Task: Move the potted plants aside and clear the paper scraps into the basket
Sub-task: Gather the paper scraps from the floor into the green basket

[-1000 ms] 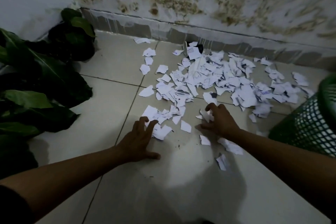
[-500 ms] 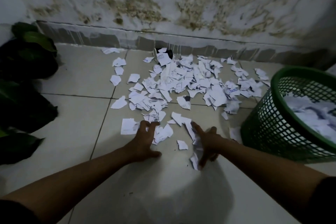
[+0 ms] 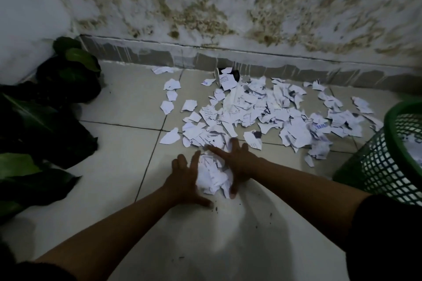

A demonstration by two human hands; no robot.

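**Hands close on a gathered bunch of scraps**

Both hands have drawn together since half a second ago: then they lay apart on the floor with loose pieces between them, and now those pieces are bunched into one white clump squeezed between the palms. On the left hand the grip is spread, fingers straight and pressing the clump's left side, thumb stretched out along the tile. On the right hand the fingers are also straight and fanned, laid over the clump's top and right side, thumb pointing down beside it.

Beyond the hands, the main litter of paper scraps spreads across the floor up to the skirting of the stained wall. Many pieces carry lines of small print, too blurred to read; one scrap near the basket shows blue block letters, also unreadable. A small dark object sits at the skirting behind a printed slip.

At the right edge, partly cut off, stands the green mesh basket, with white paper showing inside; scraps lie just beside its base. The potted plants crowd the left edge and corner, well apart from the litter. Bare tile lies between the plants and the scraps, and between the hands and the viewer, dotted with dark crumbs.
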